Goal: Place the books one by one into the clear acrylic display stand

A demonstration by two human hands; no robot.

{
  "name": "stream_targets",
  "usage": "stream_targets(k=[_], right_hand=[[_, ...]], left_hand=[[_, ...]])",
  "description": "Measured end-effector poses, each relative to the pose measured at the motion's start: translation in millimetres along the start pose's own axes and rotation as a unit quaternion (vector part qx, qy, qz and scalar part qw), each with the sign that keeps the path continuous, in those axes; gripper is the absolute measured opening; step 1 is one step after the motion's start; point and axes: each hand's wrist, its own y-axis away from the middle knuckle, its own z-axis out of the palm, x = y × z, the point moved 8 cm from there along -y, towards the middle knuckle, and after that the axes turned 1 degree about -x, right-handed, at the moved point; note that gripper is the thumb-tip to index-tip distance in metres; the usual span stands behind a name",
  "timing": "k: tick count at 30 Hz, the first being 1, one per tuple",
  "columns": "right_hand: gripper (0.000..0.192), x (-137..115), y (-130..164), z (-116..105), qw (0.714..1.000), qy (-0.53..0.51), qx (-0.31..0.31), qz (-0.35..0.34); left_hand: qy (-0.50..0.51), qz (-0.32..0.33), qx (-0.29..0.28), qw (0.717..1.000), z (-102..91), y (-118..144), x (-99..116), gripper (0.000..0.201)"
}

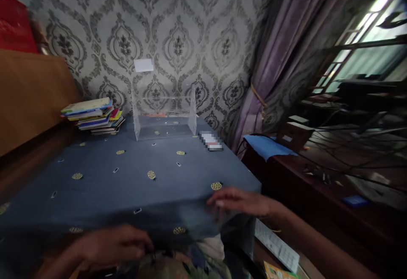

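Observation:
My right hand [238, 200] is at the table's front right corner, fingers stretched out and somewhat blurred, with nothing in them. At the lower left, my left hand [116, 243] hovers by the front edge, blurred, its fingers loosely bent and holding nothing that I can see. Both hands are near the dark blue tablecloth [133, 194], which has yellow pineapple prints. Whether either hand touches the cloth I cannot tell. Toward the back of the table stands a clear acrylic stand [192, 118]. Right of it lies a small pixelated flat item [210, 140].
A stack of books [95, 115] sits at the back left, beside a wooden cabinet [32, 96]. Behind is a patterned wall [178, 46]. A purple curtain [270, 58] hangs on the right, near a dark red bench [305, 173] with cables and a blue cloth [267, 145].

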Motion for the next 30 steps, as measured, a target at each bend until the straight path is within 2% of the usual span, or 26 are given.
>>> stream_targets(k=[1,2,4,6,8,10,12,15,17,21,24,26,30], right_hand=[[0.046,-10,-1,-20,0.999,-0.005,0.037,-0.011],[0.047,-16,-1,-43,0.996,-0.007,0.084,-0.021],[0.046,-18,3,-99,0.964,-0.022,0.261,-0.048],[0.038,-4,13,-146,0.903,-0.044,0.425,-0.052],[0.031,17,12,-174,0.866,-0.056,0.495,-0.046],[0.026,36,5,-193,0.842,-0.063,0.535,-0.038],[0.027,53,-3,-209,0.817,-0.066,0.572,-0.03],[0.032,70,-18,-232,0.785,-0.058,0.616,-0.019],[0.037,76,-29,-247,0.772,-0.05,0.633,-0.014],[0.044,86,-55,-273,0.758,-0.044,0.65,-0.014],[0.045,91,-71,-281,0.754,-0.041,0.655,-0.02],[0.045,94,-77,-282,0.754,-0.035,0.655,-0.026],[0.043,89,-74,-277,0.757,-0.011,0.652,-0.039]], left_hand=[[0.032,-0.003,-0.005,0.999,-9.1,1,17,0.047],[0.056,-0.002,0.023,0.998,-24.9,2,32,0.05],[0.07,0.012,0.104,0.992,-64.5,2,52,0.05],[0.093,0.017,0.187,0.978,-107.5,-3,54,0.049],[0.128,0.015,0.283,0.95,-152.0,-8,40,0.041],[0.176,0.01,0.382,0.907,-192.4,-13,19,0.03],[0.249,0.001,0.472,0.846,-223.9,-14,-5,0.022],[0.354,-0.002,0.576,0.736,-255.2,-15,-31,0.014],[0.377,-0.002,0.611,0.696,-270.7,-21,-38,0.014],[0.361,-0.011,0.638,0.68,-297.0,-45,-36,0.014],[0.333,-0.019,0.653,0.679,-309.1,-63,-34,0.014],[0.313,-0.023,0.654,0.688,-312.6,-73,-34,0.014],[0.239,-0.021,0.647,0.724,-317.1,-79,-34,0.016]])
